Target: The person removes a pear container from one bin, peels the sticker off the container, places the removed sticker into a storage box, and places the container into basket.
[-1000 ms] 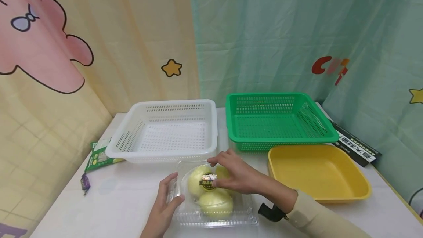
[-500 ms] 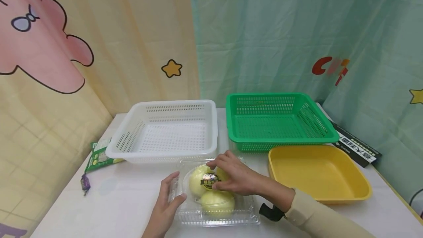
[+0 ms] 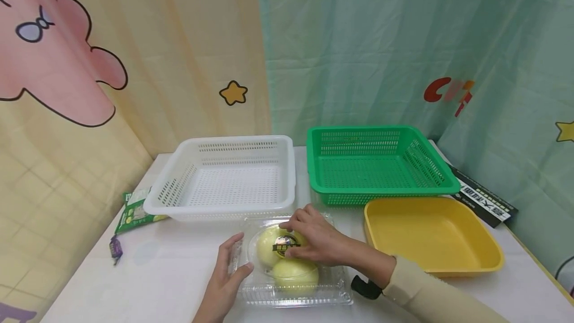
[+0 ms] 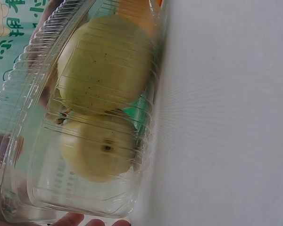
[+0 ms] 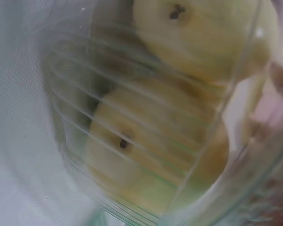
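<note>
A clear plastic clamshell box (image 3: pixel 329 288) stands on the white table, with several round pale yellow-green pears (image 3: pixel 296 275) inside. On its lid lies a round black-and-gold sticker (image 3: pixel 281 247). My left hand (image 3: pixel 224 275) rests at the box's left end, thumb and fingers spread; some fingertips (image 4: pixel 94 222) appear at the bottom of the left wrist view. My right hand (image 3: pixel 320 238) lies over the lid, thumb at the sticker's edge and bent forefinger farther back. In the right wrist view, pears (image 5: pixel 155 150) show through the ribbed plastic, blurred.
Behind the box stand a white basket (image 3: pixel 224 209) and a green basket (image 3: pixel 381 192). To the right is a yellow tub (image 3: pixel 435 265), with a black printed box (image 3: pixel 486 198) beyond. A green packet (image 3: pixel 136 216) and a small purple wrapped item (image 3: pixel 115 248) lie at left.
The shiny, partly raised sticker now looks flat on the lid. The box has shifted very slightly right with my left hand. My right hand stays over the lid.
</note>
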Demonstrator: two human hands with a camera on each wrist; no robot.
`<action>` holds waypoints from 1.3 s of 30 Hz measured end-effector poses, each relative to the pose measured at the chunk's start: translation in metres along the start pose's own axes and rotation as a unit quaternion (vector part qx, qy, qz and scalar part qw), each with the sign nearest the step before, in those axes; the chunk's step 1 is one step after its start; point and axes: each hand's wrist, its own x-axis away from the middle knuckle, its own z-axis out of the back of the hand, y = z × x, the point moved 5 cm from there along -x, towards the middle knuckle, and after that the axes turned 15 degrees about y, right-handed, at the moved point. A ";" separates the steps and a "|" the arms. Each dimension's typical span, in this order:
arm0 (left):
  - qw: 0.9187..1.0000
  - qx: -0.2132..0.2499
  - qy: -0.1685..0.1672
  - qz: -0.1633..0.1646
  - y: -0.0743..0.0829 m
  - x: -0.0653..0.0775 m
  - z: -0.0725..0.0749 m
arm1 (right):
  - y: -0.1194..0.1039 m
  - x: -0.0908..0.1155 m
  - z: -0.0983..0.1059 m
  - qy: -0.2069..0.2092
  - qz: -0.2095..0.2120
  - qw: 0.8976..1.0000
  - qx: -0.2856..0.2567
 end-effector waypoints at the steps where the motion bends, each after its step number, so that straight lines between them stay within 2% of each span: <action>1: 1.000 0.000 0.001 0.000 0.000 0.000 0.000 | 0.000 0.000 0.000 0.001 -0.001 1.000 0.004; 11: 1.000 -0.010 0.009 -0.002 -0.001 0.000 0.000 | -0.002 0.001 -0.001 0.016 0.006 1.000 0.018; 22: 1.000 -0.018 0.014 0.002 -0.001 0.000 0.000 | -0.005 0.002 0.001 0.044 0.040 0.998 0.026; 30: 1.000 -0.014 0.008 0.004 -0.002 0.000 -0.001 | -0.005 0.002 -0.001 0.041 0.036 0.998 0.025; 39: 1.000 -0.003 0.013 -0.014 -0.001 0.001 0.001 | -0.005 0.001 -0.002 0.041 0.041 0.998 0.020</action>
